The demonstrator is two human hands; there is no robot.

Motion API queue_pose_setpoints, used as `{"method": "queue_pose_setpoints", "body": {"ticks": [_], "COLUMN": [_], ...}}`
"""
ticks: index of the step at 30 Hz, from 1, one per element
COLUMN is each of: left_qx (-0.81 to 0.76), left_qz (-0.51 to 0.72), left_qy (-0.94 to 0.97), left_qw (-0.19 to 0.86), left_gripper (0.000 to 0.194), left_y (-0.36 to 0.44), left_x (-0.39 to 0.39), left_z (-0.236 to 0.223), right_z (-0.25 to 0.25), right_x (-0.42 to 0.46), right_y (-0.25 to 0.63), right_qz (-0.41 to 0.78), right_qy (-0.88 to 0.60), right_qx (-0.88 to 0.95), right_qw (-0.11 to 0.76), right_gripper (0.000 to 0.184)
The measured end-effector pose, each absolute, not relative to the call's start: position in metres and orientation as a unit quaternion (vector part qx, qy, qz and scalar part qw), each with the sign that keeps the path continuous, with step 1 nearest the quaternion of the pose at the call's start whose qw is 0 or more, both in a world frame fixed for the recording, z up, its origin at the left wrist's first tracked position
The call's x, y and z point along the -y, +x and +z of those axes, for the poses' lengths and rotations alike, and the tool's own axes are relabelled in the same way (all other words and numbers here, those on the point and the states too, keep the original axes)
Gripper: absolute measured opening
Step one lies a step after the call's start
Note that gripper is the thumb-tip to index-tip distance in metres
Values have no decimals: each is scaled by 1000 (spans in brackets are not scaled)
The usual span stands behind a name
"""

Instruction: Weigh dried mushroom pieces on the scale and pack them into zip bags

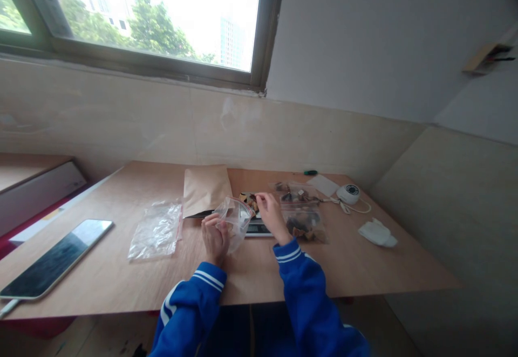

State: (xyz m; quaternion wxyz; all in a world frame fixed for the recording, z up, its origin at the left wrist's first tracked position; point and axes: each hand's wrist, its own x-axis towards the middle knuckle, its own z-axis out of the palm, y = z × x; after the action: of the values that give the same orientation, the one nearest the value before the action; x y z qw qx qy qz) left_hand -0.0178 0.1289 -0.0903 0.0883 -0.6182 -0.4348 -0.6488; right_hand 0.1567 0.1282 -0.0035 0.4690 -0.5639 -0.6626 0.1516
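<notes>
My left hand (216, 238) is closed round the edge of a clear zip bag (238, 227), whose mouth with its red seal line faces the right. Just right of the bag, the fingers of my right hand (271, 214) are pinched together over a heap of dried brown pieces (247, 201). Whatever sits between those fingertips is too small to make out. The pieces lie on or just behind a small digital scale (263, 227); its front with a display shows between my hands. The bag and my right hand hide part of the scale.
Zip bags of dark dried pieces (305, 219) lie right of my hand. Beyond are a white dome camera (348, 193) with its cable, crumpled white tissue (377, 233) and a green-handled screwdriver (310, 172). Leftward lie a brown paper bag (206, 187), clear bags (157, 230) and a phone (56, 260).
</notes>
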Motion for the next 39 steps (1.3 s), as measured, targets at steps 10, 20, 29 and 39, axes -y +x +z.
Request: {"method": "queue_pose_setpoints", "body": {"ticks": [10,20,29,39], "left_qx": [440,446,452,438], "left_qz": [-662,-648,-656,-671], "left_qy": [-605,-614,-602,-597], "left_qw": [52,64,59,41], "left_gripper": [13,14,13,9], "left_y": [-18,-16,-18,-18], "left_x": [-128,-129,-130,-129], "left_z": [-92,-90,-93,-90], "right_z": [-57,1,3,-40], "right_x": [-143,-118,-139,-190], "right_y": [162,156,149,154], "right_qz": [91,221,151,123], "right_qy": [-597,-527,-537,-593], "right_qx": [714,623,675,764], "right_qw": [355,533,482,223], "right_gripper": [25,28,31,53]}}
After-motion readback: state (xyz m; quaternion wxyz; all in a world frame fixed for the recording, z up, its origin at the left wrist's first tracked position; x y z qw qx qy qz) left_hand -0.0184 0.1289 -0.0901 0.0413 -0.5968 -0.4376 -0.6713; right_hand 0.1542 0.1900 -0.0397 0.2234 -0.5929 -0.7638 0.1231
